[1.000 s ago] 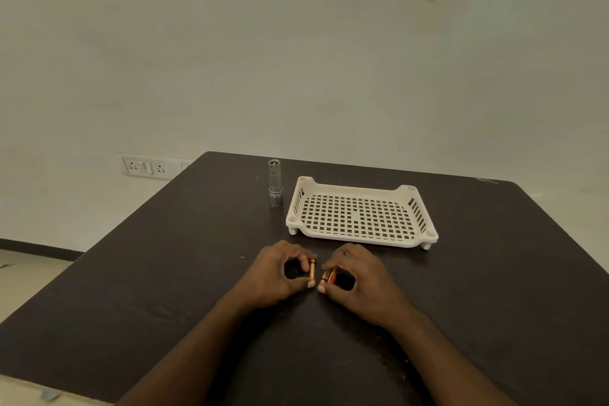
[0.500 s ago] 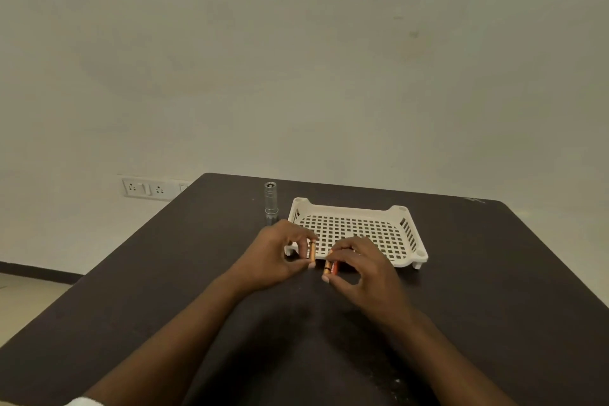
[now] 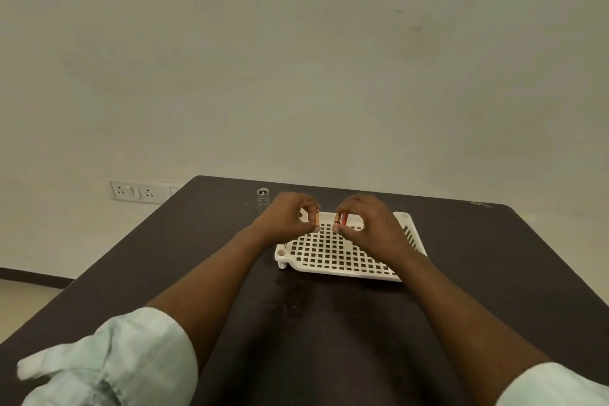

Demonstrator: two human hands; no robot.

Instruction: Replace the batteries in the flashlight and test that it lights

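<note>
Head view, both hands [image 3: 329, 221] moved from table [image 3: 197, 241] to above tray [image 3: 329, 257]

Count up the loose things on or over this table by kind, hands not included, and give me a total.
Batteries: 2, one pinched in the left hand at, one in the right hand at
Flashlight body: 1
White perforated tray: 1
Total: 4

You are looking at a dark table [image 3: 204, 273]. On it sits a white perforated tray [image 3: 333, 257] on short feet, and just beyond its far left corner stands what seems a flashlight body [image 3: 262, 196], upright.
</note>
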